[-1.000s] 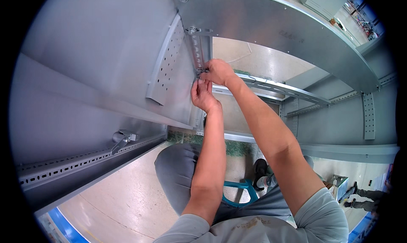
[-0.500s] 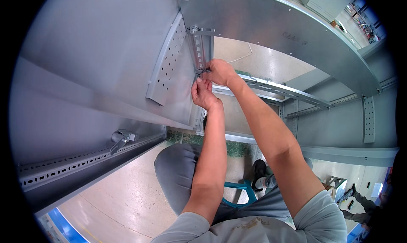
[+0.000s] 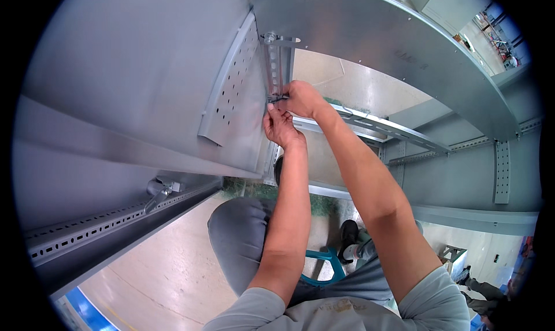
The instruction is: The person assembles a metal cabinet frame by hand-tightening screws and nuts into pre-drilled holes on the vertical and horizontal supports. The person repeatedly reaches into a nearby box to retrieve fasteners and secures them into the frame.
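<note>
Inside a grey metal cabinet frame, both of my hands work close together at the lower part of an upright slotted rail point(image 3: 274, 65). My right hand point(image 3: 303, 100) reaches over from the right, its fingers bent around small hardware at the rail; the fingertips are partly hidden. Just below it, my left hand point(image 3: 282, 129) has its thumb and fingers pinched against the same spot. What the left fingertips hold is too small to name. A horizontal slotted bar point(image 3: 393, 126) runs off to the right from beside my right hand.
Left of my hands is a perforated metal plate point(image 3: 228, 85) on the side panel. A broad crosspiece point(image 3: 370, 28) with bolts point(image 3: 270, 38) arches above. A door latch point(image 3: 163, 191) sticks out at lower left. Under me is a teal stool point(image 3: 326, 268); another person point(image 3: 491, 293) is at lower right.
The view has shifted slightly. Both hands stay at the same place on the rail, with the left fingers a little changed in their bend.
</note>
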The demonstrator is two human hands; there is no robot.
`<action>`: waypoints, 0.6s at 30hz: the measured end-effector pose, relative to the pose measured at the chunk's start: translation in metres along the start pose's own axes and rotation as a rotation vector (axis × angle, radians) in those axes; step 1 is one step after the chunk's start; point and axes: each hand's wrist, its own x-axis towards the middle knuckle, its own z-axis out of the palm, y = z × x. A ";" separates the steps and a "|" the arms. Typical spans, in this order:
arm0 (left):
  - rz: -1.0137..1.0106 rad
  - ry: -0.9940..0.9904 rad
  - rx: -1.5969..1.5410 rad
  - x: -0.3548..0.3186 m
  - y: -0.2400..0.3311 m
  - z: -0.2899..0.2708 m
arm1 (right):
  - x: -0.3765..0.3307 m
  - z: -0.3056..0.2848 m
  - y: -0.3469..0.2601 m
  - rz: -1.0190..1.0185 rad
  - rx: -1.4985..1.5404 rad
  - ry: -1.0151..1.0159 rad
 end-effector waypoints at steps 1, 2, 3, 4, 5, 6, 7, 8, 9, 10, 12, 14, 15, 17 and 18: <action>-0.058 -0.015 -0.014 -0.002 0.000 -0.001 | 0.000 0.000 0.005 0.009 -0.015 -0.005; -0.110 -0.030 -0.028 -0.001 0.002 -0.005 | -0.001 -0.001 0.002 0.013 -0.027 -0.012; -0.162 -0.044 -0.041 -0.001 0.003 -0.008 | -0.002 -0.002 -0.001 0.018 -0.039 -0.019; -0.150 -0.055 -0.018 -0.002 0.004 -0.012 | -0.004 -0.002 -0.004 0.027 -0.069 -0.023; -0.139 -0.067 0.004 -0.004 0.005 -0.014 | -0.006 -0.002 -0.009 0.035 -0.100 -0.025; -0.127 -0.078 0.027 -0.004 0.007 -0.015 | -0.007 -0.001 -0.013 0.044 -0.131 -0.028; -0.121 -0.086 0.049 -0.002 0.010 -0.016 | -0.006 0.002 -0.014 0.031 -0.141 -0.015; -0.120 -0.096 0.072 -0.001 0.012 -0.015 | -0.004 0.004 -0.013 0.022 -0.153 0.001; -0.120 -0.106 0.095 0.000 0.015 -0.015 | -0.003 0.006 -0.011 0.015 -0.163 0.018; -0.155 -0.089 0.110 0.001 0.017 -0.016 | -0.004 0.008 -0.008 0.015 -0.159 0.028; -0.215 -0.059 0.142 0.005 0.021 -0.012 | -0.006 0.006 -0.008 0.006 -0.146 0.051; -0.209 -0.107 0.192 0.007 0.018 -0.009 | -0.008 0.006 -0.005 0.008 -0.147 0.085; -0.214 -0.143 0.228 0.009 0.014 -0.009 | -0.010 0.004 -0.002 0.020 -0.141 0.115; -0.115 -0.240 0.199 0.040 0.009 -0.025 | -0.013 0.004 -0.021 0.026 -0.242 0.066; -0.314 -0.275 0.330 0.032 0.008 -0.013 | -0.020 0.004 -0.006 -0.011 -0.198 0.120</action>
